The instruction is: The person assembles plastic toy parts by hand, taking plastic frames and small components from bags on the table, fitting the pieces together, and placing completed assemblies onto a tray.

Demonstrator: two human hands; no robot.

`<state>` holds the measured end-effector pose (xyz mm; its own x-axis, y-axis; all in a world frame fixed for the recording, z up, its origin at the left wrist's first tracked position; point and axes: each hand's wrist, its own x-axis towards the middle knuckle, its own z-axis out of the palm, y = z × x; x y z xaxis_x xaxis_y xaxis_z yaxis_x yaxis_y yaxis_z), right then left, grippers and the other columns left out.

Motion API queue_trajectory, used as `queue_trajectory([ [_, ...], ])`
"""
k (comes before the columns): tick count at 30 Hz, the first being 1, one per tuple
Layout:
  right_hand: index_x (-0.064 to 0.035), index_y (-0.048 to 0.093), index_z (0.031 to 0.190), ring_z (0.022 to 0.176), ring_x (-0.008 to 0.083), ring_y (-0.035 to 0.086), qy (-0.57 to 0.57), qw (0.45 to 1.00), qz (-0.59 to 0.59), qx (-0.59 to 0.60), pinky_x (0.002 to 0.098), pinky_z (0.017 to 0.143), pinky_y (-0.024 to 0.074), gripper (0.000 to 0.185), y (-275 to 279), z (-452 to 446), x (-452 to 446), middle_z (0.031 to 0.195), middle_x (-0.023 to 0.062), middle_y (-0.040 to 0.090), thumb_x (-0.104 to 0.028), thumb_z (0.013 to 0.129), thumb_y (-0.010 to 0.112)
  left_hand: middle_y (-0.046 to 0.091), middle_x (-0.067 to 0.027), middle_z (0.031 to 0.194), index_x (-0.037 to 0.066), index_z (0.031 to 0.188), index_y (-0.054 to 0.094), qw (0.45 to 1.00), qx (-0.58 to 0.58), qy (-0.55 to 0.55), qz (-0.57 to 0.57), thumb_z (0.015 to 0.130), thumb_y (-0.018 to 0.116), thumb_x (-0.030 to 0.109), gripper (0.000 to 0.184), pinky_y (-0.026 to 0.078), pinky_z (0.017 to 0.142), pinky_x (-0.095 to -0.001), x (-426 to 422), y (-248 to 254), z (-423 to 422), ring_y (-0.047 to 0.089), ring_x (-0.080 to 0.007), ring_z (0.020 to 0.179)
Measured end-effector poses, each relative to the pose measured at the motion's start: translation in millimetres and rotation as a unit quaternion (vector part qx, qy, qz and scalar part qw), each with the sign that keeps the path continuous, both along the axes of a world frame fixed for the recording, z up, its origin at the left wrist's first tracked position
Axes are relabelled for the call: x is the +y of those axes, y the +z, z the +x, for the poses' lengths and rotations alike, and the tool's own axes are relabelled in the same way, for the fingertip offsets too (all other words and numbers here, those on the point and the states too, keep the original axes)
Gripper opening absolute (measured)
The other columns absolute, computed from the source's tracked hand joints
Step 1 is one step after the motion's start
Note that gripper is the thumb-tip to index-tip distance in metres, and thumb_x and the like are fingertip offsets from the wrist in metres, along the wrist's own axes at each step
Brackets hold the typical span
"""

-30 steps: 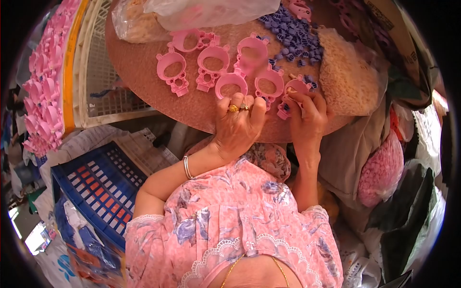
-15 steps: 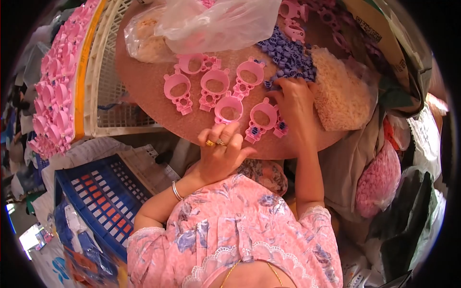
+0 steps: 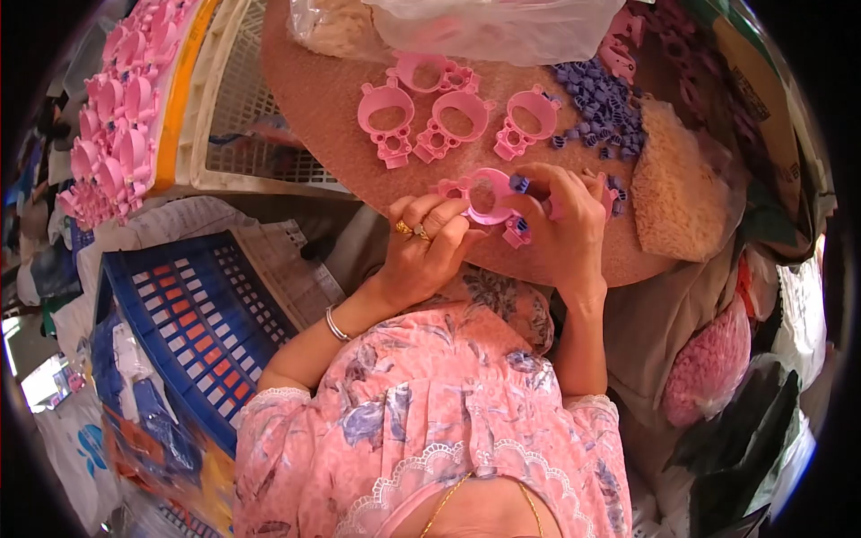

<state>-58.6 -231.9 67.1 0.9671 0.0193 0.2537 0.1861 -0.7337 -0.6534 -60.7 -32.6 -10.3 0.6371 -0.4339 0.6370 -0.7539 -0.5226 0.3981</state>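
Note:
My left hand (image 3: 429, 240), with rings on its fingers, pinches the lower edge of a pink ring-shaped plastic piece (image 3: 484, 195) near the table's front edge. Just to the right, my right hand (image 3: 565, 220) holds a small blue part (image 3: 518, 184) between thumb and finger, beside that ring. Partly hidden behind the right hand are more pink pieces, one with a blue part (image 3: 521, 226) in it. Farther back lie several similar pink pieces, among them one at the left (image 3: 387, 111) and one at the right (image 3: 531, 115). A heap of blue parts (image 3: 599, 108) is spread behind my right hand.
On the round table (image 3: 332, 81) are a bag of cream-coloured bits (image 3: 677, 184) at the right and a clear plastic bag (image 3: 502, 31) at the back. Left of it stand a white crate (image 3: 193, 134), a stack of pink pieces (image 3: 112, 108) and a blue basket (image 3: 193, 314).
My right hand has come back from the blue heap with a blue part. My left hand has taken hold of a pink piece, which is now turned sideways. The view has shifted.

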Motion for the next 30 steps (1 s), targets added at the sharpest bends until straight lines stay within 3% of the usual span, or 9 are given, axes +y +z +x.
queue_trajectory([
  [9,-0.0096,0.069,0.093,0.089,0.0268,0.056,0.014,0.994,-0.076,-0.071,0.0412,0.084,0.0382,0.031,-20.1,-2.2,28.2,0.092,0.0059,0.057,-0.022,0.068,0.084,0.056,-0.0179,0.140,0.008,0.120,0.048,0.993,0.121,0.012,0.004,0.073,0.075,0.002,0.054,0.032,0.101,-0.0479,3.8,15.3,9.2,0.052,-0.0367,0.126],
  [18,-0.0085,0.068,0.087,0.089,0.0275,0.055,0.007,0.993,-0.073,-0.088,0.0411,0.084,0.0382,0.033,-36.8,-1.4,39.5,0.090,0.0068,0.057,-0.026,0.065,0.086,0.064,-0.0127,0.121,0.008,0.116,0.048,0.989,0.132,0.005,-0.062,0.073,0.075,0.002,0.052,0.035,0.099,-0.0483,9.6,9.4,6.8,0.060,-0.0340,0.110],
  [25,-0.0100,0.069,0.087,0.090,0.0252,0.055,-0.026,0.986,-0.151,-0.068,0.0401,0.084,0.0354,0.040,-33.1,-7.1,50.5,0.091,0.0045,0.058,-0.038,0.063,0.086,0.065,-0.0159,0.120,0.006,0.118,0.043,0.979,0.178,0.003,-0.097,0.072,0.078,-0.006,0.058,0.051,0.089,-0.0415,13.1,0.9,-0.7,0.064,-0.0345,0.105],
  [30,-0.0135,0.071,0.099,0.091,0.0234,0.055,-0.012,0.990,-0.121,-0.074,0.0401,0.086,0.0343,0.038,-23.5,-11.3,45.6,0.095,0.0033,0.059,-0.032,0.069,0.084,0.065,-0.0171,0.120,0.007,0.119,0.042,0.976,0.182,-0.003,-0.119,0.075,0.081,-0.004,0.060,0.052,0.088,-0.0409,12.6,-1.7,-2.3,0.065,-0.0349,0.102],
])
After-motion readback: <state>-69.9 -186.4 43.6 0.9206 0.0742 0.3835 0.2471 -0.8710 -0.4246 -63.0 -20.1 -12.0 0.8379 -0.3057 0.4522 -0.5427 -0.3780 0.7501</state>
